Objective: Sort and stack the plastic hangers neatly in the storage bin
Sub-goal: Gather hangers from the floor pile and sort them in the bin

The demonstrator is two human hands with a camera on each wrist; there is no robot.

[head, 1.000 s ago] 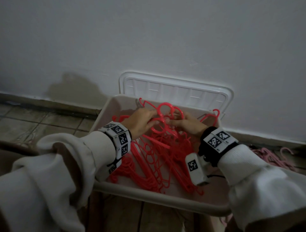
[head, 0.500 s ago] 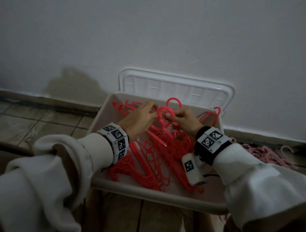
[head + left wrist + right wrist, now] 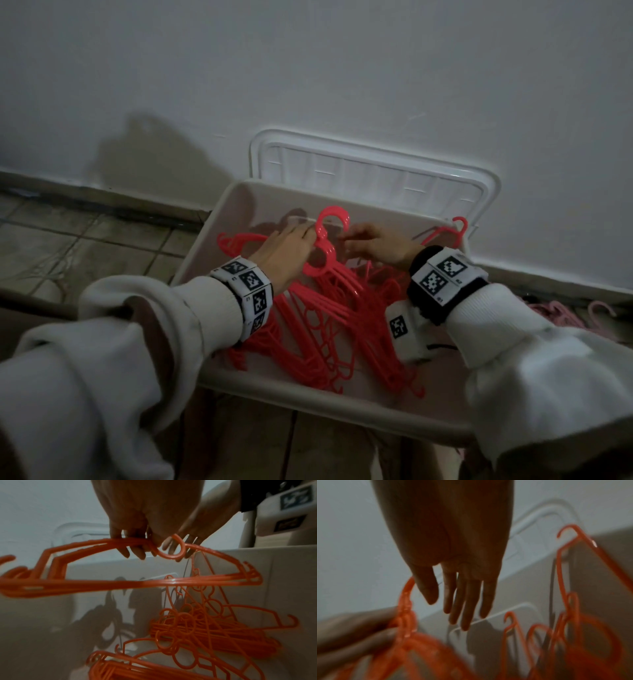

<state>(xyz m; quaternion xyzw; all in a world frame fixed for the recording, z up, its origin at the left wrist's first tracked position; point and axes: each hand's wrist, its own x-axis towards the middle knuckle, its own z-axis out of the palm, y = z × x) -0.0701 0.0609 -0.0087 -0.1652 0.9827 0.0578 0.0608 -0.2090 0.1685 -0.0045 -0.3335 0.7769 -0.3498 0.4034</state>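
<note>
Right fingers point(image 3: 467, 601) released hangers point(image 3: 329, 274); left hand point(image 3: 287, 253) holds.

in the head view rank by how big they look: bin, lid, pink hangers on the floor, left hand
1. bin
2. lid
3. pink hangers and left hand: look about alike, so unranked.

A white lid point(image 3: 373, 178) is leaned against the pale wall point(image 3: 308, 68) behind, brown floor tiles point(image 3: 85, 246) are seen at the left, and pink hangers point(image 3: 565, 315) are piled at the right.
</note>
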